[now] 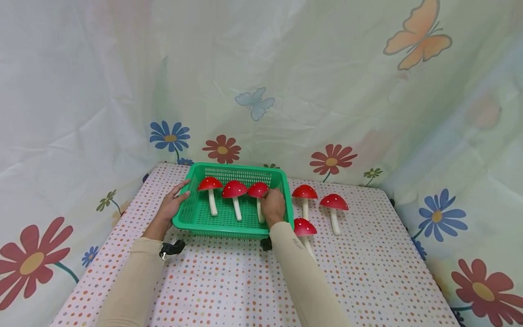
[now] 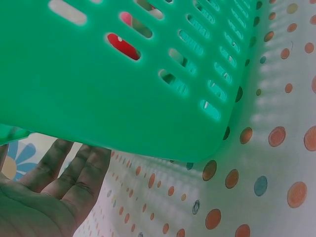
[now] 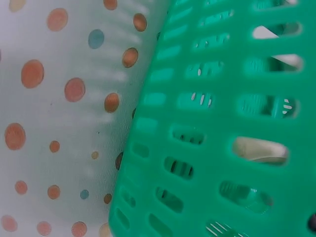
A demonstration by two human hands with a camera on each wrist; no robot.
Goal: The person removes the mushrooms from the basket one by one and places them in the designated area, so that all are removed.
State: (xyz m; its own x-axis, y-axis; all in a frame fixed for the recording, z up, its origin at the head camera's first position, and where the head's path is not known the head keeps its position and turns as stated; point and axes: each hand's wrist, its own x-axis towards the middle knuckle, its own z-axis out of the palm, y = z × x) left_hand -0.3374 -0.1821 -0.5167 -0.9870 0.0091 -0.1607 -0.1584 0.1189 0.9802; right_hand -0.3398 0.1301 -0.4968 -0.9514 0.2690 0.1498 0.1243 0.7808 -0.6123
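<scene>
A green plastic basket [image 1: 229,231] stands on the table, its perforated side filling much of both wrist views. Inside lie three toy mushrooms with white-spotted red caps and white stems: a left one [image 1: 210,184], a middle one [image 1: 234,189] and a right one [image 1: 257,189]. My right hand [image 1: 273,206] reaches into the basket and grips the right mushroom near its cap and upper stem; the fingertips are partly hidden. At the basket's left side is my left hand [image 1: 170,206], fingers extended against the rim. The left fingers [image 2: 74,173] look straight.
Right of the basket lie three more toy mushrooms: one near the rim [image 1: 304,191], one farther right [image 1: 334,202], and a nearer one [image 1: 304,227] partly covered by my right sleeve. A dotted cloth [image 1: 212,281] covers the table. Flower-printed curtain [image 1: 278,136] hangs behind and beside it.
</scene>
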